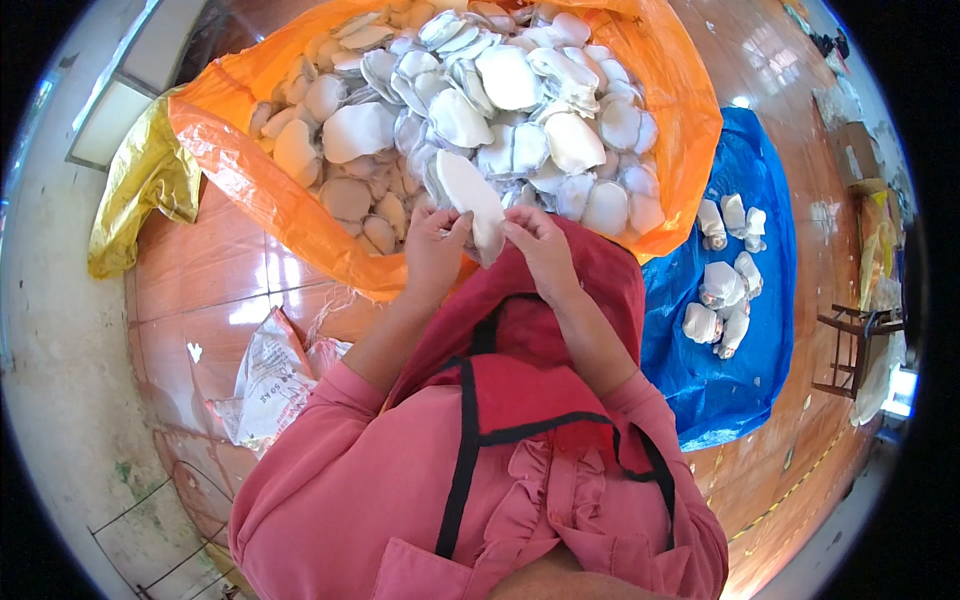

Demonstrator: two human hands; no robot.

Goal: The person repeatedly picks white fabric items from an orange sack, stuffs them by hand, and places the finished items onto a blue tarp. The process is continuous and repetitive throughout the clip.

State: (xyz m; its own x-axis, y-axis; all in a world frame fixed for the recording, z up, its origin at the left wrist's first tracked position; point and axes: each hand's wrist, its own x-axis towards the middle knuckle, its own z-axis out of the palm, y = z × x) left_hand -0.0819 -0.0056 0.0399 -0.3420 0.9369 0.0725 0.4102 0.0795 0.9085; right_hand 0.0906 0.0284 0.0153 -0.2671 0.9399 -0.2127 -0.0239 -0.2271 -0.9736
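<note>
My left hand and my right hand both grip one white padded cup-shaped piece, held upright above my lap. Straight ahead lies an orange plastic sack, open wide and heaped with many similar white and cream cup-shaped pieces. My pink sleeves and a red cloth with black trim fill the lower middle.
A blue plastic sheet on my right carries several white bundled pieces. A yellow plastic bag lies at the left, a printed white sack near my left elbow. A wooden chair stands far right on the reddish tiled floor.
</note>
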